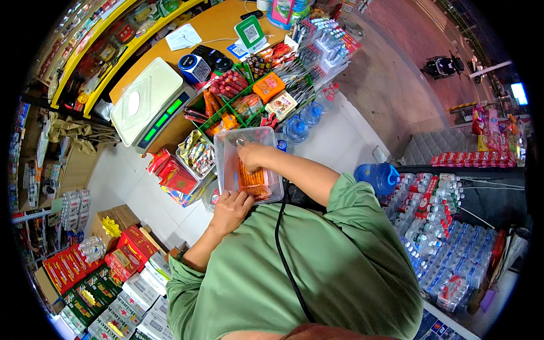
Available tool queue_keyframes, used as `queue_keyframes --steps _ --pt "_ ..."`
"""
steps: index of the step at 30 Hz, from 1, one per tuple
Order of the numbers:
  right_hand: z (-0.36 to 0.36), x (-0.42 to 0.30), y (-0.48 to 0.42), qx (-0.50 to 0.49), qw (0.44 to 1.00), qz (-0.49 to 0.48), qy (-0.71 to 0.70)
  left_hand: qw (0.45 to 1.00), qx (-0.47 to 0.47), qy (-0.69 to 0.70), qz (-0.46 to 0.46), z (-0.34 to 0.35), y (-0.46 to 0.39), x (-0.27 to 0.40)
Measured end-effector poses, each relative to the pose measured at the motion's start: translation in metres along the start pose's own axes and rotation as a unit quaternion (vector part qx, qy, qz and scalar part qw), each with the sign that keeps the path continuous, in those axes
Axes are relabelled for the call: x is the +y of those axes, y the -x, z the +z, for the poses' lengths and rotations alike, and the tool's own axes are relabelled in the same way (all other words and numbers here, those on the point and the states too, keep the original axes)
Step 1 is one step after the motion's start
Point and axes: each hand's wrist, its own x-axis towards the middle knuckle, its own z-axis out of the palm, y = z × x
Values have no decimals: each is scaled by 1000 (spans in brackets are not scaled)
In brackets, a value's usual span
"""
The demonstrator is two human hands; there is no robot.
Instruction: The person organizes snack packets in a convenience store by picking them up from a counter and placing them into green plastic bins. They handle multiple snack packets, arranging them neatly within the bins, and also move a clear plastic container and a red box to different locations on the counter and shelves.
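Observation:
A clear plastic box [229,165] stands tilted close in front of my body. Orange snack packets [255,180] lie in a row inside it, towards the near right. My left hand [231,209] grips the near left rim, its fingers bent over the edge. Down inside the box, my right hand [251,156] is at the far end of the packets. Its fingertips point down and are partly hidden, so whether they pinch a packet cannot be made out. A white tub of small wrapped sweets [196,153] sits just left of the box.
Beyond the box, a green divided crate [231,104] holds packaged snacks. A digital scale [146,104] rests on the wooden counter [168,51]. Red packages [178,174] lie on the left. Large blue water bottles [296,128] stand at the right, with bottled drinks [450,250] stacked further over.

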Motion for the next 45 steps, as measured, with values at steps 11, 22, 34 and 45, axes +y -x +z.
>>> queue_keyframes --steps 11,22,34,45 --pt "-8 4 3 -42 998 6 -40 1000 9 14 12 -2 -8 -3" --pt "-13 -5 33 -98 977 -65 -179 999 -2 19 -30 0 -5 -5" --pt "18 14 41 -164 918 -169 -320 993 77 7 -91 10 5 -3" --pt "15 5 45 -238 887 -87 -385 992 61 79 -81 -3 16 3"
